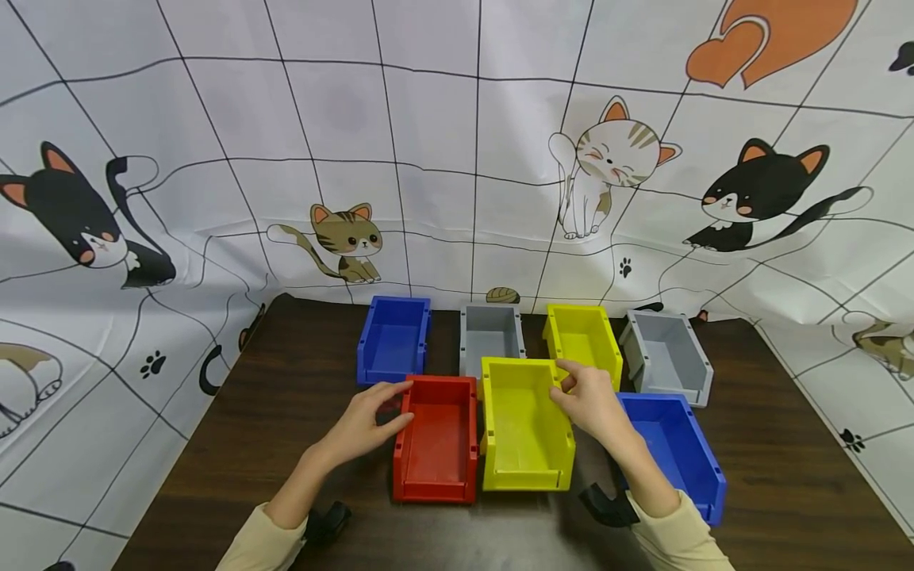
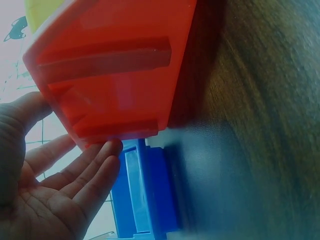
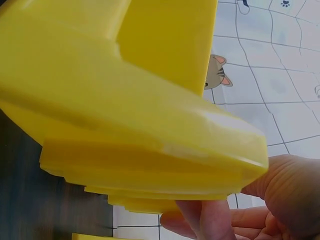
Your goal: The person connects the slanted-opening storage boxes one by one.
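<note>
Apart, left fingers (image 1: 389, 390) touch a boxy red bin (image 1: 439, 444)—right fingers (image 1: 580, 374) seemingly pinch a yellow bin (image 1: 524, 428).

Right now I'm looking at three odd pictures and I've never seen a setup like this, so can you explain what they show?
There's no machine working here, just a person's two bare hands. The wide picture comes from a camera worn on the head; the two close ones come from a camera on each wrist.

At the dark table I count seven open bins. Along the back are the back blue bin, left gray bin, back yellow bin and right gray bin. Nearer are the red bin, front yellow bin and front blue bin.

The left hand touches the red bin's left side. The right hand pinches the front yellow bin's right rim.
</note>
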{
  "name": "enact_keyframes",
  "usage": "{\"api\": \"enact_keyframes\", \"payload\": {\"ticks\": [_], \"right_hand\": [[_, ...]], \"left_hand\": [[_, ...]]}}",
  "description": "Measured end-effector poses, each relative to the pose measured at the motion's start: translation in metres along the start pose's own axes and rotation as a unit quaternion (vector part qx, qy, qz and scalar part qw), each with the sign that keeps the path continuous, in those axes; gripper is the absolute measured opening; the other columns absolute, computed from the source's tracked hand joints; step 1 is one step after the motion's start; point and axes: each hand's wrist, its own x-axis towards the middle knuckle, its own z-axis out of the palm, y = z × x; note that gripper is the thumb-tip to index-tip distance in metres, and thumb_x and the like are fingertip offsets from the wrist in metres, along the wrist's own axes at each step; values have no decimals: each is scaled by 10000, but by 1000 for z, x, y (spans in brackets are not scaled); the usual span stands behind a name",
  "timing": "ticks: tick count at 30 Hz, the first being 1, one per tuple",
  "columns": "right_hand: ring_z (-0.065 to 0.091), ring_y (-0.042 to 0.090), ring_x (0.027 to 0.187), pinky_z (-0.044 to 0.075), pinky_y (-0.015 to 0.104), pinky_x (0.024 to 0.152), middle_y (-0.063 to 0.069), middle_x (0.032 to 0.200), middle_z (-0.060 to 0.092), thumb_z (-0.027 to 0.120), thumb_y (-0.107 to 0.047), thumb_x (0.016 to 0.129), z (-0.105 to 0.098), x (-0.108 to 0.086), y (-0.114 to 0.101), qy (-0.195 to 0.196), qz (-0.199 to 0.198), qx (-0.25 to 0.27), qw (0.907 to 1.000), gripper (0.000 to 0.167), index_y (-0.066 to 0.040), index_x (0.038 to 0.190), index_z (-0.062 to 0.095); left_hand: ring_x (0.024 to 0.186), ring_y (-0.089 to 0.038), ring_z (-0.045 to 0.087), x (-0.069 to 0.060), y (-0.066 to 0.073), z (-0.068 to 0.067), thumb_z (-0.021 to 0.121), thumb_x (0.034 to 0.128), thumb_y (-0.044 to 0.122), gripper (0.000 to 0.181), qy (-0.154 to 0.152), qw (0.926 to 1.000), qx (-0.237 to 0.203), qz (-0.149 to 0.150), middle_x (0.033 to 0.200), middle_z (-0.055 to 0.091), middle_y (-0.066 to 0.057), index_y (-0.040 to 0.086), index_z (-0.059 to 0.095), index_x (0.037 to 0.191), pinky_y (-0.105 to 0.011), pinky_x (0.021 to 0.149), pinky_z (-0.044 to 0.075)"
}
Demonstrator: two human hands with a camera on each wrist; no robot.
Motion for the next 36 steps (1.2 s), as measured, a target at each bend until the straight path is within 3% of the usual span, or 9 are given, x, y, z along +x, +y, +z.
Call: {"api": "enact_keyframes", "payload": {"ticks": [10,30,33,36], "right_hand": [[462,107,412,431,218,417,123,710,630,645,9,809,2,-1,-4,74,10,-92,9999,439,144,1213,542],[471,112,430,412,231,415,72,673,601,671,-49,831,10,-2,0,-215,97,-250,9994,473,134,1242,524],[612,208,590,522,306,526,160,852,655,677,-117,851,10,-4,-2,-13,-158,-534,9984,496,97,1269,518],[605,336,988,511,457,836,227,1180,590,709,-236,843,16,-5,-6,385,-942,-1009,9897,580,32,1315,503]], "left_hand": [[916,-256,600,1,-1,0,666,876,138,458,-44,10000,-25,-51,1086,598,-138,-57,531,1269,-397,806,534],[922,-241,595,-1,-4,3,669,873,129,484,37,9999,-101,-25,1118,593,-156,-50,518,1296,-376,805,537],[914,-246,595,-1,-4,3,672,869,127,486,52,9999,-105,-41,1109,594,-150,-53,519,1294,-377,801,538],[899,-246,591,-1,-4,3,675,867,126,490,52,9999,-96,-55,1095,594,-133,-48,520,1297,-376,795,540]]}}
